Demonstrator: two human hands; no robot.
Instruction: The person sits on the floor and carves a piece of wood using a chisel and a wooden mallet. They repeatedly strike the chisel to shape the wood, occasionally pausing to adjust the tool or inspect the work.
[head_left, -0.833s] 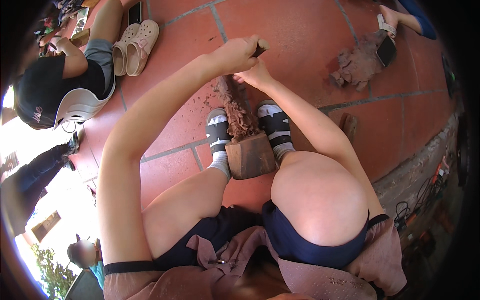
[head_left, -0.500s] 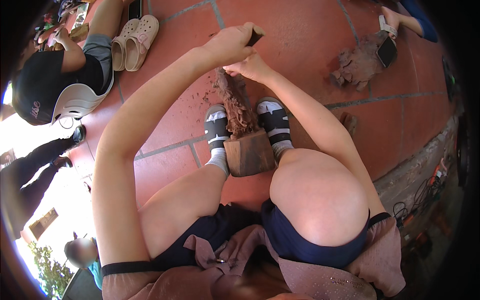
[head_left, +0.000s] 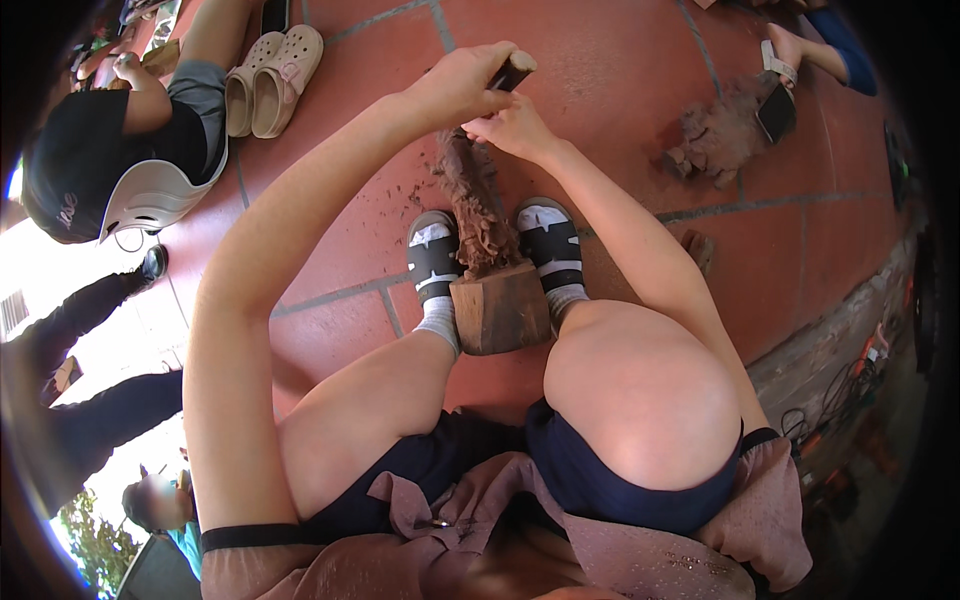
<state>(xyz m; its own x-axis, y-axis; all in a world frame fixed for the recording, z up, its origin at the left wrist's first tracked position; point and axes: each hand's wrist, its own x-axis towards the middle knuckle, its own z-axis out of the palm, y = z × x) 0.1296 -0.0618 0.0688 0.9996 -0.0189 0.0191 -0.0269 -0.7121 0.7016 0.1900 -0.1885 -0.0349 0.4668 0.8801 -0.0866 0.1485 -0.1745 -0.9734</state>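
Note:
My left hand (head_left: 455,88) is closed round a short dark handle with a pale end (head_left: 513,70), perhaps a tool's; the rest of it is hidden. Just below, my right hand (head_left: 515,128) is closed, fingertips pinched near the far end of a rough, flaky brown piece (head_left: 470,200), maybe carved wood. What those fingers grip does not show clearly. The brown piece stretches toward me, its near end resting on a squared wooden block (head_left: 500,310). That block sits between my two sandalled feet.
Red floor tiles (head_left: 340,240) carry small brown crumbs. Far right, a flaky brown heap (head_left: 720,140) lies beside another person's hand and a dark phone-like object (head_left: 775,112). Pale clogs (head_left: 285,80) and a seated person in a cap (head_left: 75,165) are at left. Cables (head_left: 850,385) lie right.
My left hand has tilted slightly, so the handle's pale end now shows. My right hand has shifted a little to the right. Dark-trousered legs at the left have moved.

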